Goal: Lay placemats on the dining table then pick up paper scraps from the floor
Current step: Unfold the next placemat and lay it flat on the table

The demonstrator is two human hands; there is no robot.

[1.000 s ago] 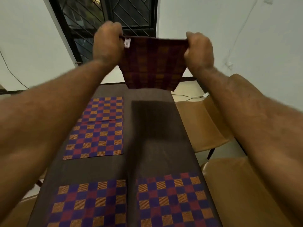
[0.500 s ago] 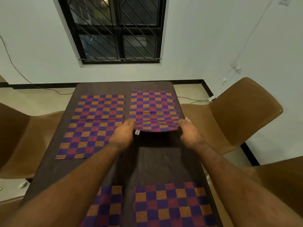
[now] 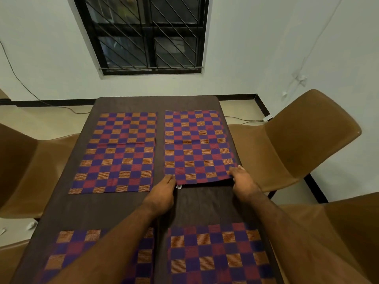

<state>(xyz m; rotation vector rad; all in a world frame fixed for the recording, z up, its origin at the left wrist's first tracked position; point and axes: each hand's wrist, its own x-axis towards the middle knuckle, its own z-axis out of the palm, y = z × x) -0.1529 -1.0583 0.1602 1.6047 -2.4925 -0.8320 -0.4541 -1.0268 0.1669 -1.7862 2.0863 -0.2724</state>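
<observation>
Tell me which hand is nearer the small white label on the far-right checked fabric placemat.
Left. The left hand is right beside the small white label; the right hand is at the other near corner of the placemat.

No legible text anywhere; only a small white tag (image 3: pixel 178 187) on the far-right placemat (image 3: pixel 196 144), unreadable.

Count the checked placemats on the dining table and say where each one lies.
4. Far-left placemat; far-right placemat, held at its near corners by the left hand and right hand; near-left placemat, partly behind the left arm; near-right placemat. None seems hidden.
</observation>
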